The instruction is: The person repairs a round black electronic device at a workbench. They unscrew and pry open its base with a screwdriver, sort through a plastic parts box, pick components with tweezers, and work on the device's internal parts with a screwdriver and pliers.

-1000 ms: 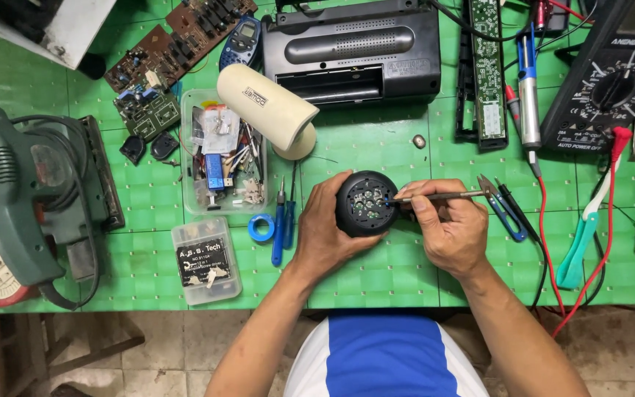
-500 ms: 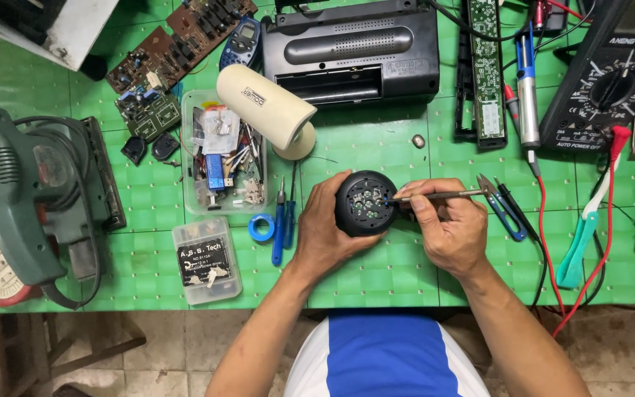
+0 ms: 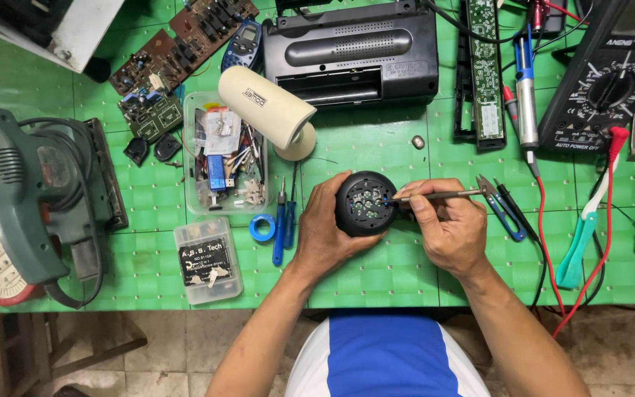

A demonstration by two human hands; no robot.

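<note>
Black round part (image 3: 365, 204) gripped by left hand (image 3: 325, 235); right hand (image 3: 446, 228) pinches tweezers (image 3: 442, 195); snips (image 3: 505, 209) beside.

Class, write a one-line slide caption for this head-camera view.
Left hand steadies a round black part while the right hand probes it with a thin metal tool.

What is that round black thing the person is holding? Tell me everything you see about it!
The round black thing looks like dark plastic. Its open face points up at the camera and shows a ring of small pale holes or dots inside. The left hand cups it from the side, just above the green mat. The right hand pokes a thin metal tool into its face.
</note>
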